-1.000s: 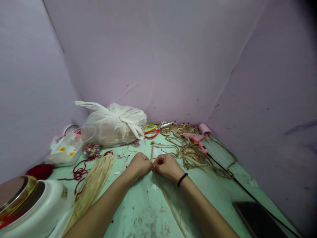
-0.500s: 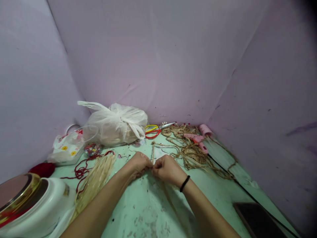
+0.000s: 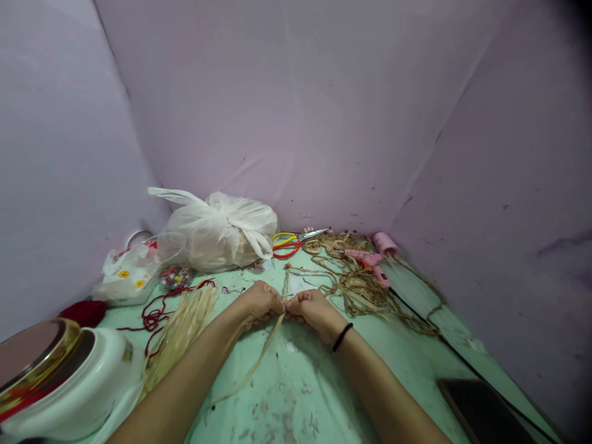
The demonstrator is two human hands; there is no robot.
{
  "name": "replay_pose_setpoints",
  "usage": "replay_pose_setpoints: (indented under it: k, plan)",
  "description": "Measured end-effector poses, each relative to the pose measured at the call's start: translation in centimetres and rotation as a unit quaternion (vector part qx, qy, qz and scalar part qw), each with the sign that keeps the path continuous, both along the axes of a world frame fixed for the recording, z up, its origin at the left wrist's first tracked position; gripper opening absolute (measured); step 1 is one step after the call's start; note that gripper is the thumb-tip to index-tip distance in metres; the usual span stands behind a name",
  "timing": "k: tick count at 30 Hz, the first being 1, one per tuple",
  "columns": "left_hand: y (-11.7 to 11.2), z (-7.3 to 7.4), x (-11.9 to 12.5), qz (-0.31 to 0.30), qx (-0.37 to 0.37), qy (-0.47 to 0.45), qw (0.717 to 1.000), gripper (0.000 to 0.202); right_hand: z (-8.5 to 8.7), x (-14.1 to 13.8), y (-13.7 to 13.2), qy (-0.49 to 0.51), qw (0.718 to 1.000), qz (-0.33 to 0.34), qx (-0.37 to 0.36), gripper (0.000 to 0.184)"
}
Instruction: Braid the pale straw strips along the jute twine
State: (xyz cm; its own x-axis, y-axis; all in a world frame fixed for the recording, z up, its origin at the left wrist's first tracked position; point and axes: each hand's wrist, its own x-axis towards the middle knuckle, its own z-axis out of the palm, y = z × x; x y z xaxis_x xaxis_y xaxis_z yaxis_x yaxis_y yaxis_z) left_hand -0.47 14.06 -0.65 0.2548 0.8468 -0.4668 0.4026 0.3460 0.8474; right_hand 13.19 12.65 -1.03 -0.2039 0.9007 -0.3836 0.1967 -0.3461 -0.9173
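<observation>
My left hand [image 3: 263, 304] and my right hand [image 3: 315, 313] meet in the middle of the table, fingertips pinched close together. Between them is the lower end of a thin tan braided cord [image 3: 286, 282], which runs away from me toward the loose pile. A pale flat fibre strand [image 3: 259, 361] hangs out from the fingertips and curves down to the left over the table. Both hands are closed on the braided cord and strands; the exact grip of each finger is hidden. A black band circles my right wrist.
Tangled tan cord [image 3: 363, 290], a pink glue gun [image 3: 380, 275] and a pink spool [image 3: 385, 243] lie to the right. Scissors [image 3: 292, 248] and a white plastic bag [image 3: 217, 240] stand behind. Pale fibre [image 3: 185, 317] and red yarn [image 3: 155, 317] lie left; a dark phone-like slab [image 3: 478, 410] lies front right.
The pale strand's loose end has swung from under the right forearm, lower right, across to the lower left. Both hands stay at the cord, with the fingertips slightly shifted.
</observation>
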Motion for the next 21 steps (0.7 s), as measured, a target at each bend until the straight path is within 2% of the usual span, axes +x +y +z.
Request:
replay_pose_setpoints:
  k: [4,11,16,19,21]
  plan:
    - [-0.1,0.5,-0.1,-0.024,0.029,0.029,0.999,0.005,-0.5,0.3,0.2,0.003,1.0,-0.006,0.007,0.018]
    - [-0.2,1.3,-0.5,-0.042,0.035,0.063,0.996,0.006,-0.5,0.1,0.1,0.058,0.997,-0.038,-0.013,0.005]
    - [0.1,2.4,-1.8,-0.065,0.037,0.12,0.99,0.009,-0.7,0.1,0.0,0.055,0.997,-0.046,-0.015,0.003]
    - [0.5,3.5,-3.7,-0.095,0.08,0.206,0.971,0.008,-0.8,0.0,0.0,0.047,0.998,-0.046,-0.011,0.002]
    - [0.9,4.3,-5.5,-0.079,0.124,0.298,0.943,0.01,-0.8,0.0,-0.1,0.041,0.998,-0.04,-0.014,0.003]
